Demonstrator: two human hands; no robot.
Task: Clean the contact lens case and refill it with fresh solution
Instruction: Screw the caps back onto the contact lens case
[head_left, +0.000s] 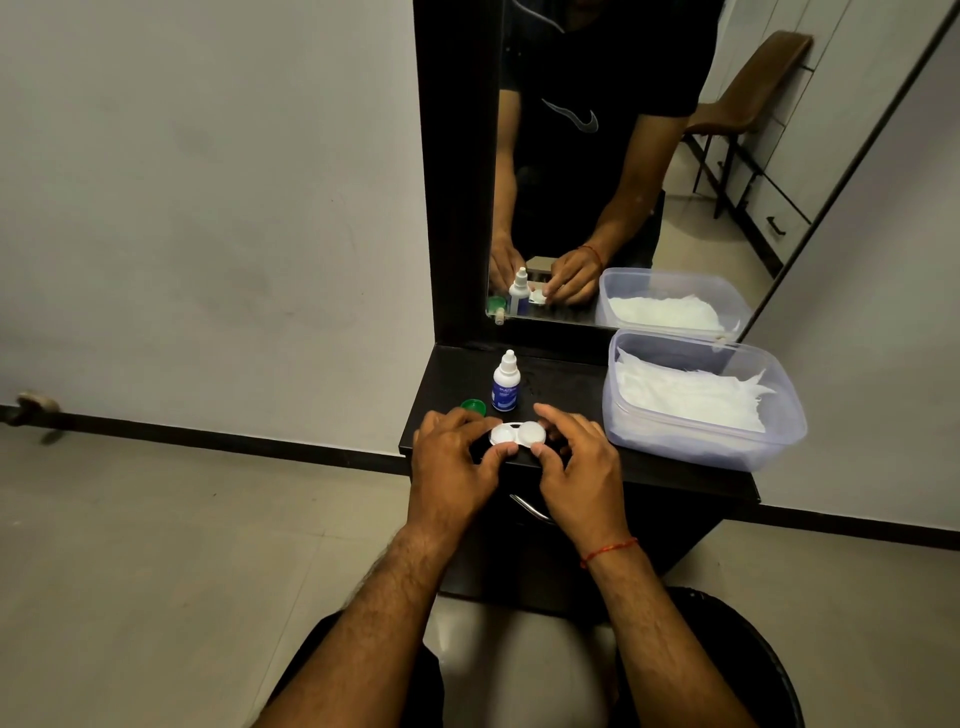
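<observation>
A white contact lens case (518, 434) lies near the front edge of the black dresser top (566, 384). Its left well shows open; its right well carries a white cap. My left hand (457, 457) pinches the case's left end between thumb and fingers. My right hand (576, 462) grips the right end, fingers around the white cap. A small white solution bottle (505, 382) with a blue label stands upright just behind the case. A green cap (474, 406) lies on the top to the left of the bottle, partly hidden by my left fingers.
A clear plastic tub (779, 431) with white tissues fills the right side of the top. A mirror (597, 156) stands at the back. A drawer handle (527, 508) sits under the front edge. Grey floor lies to the left, below.
</observation>
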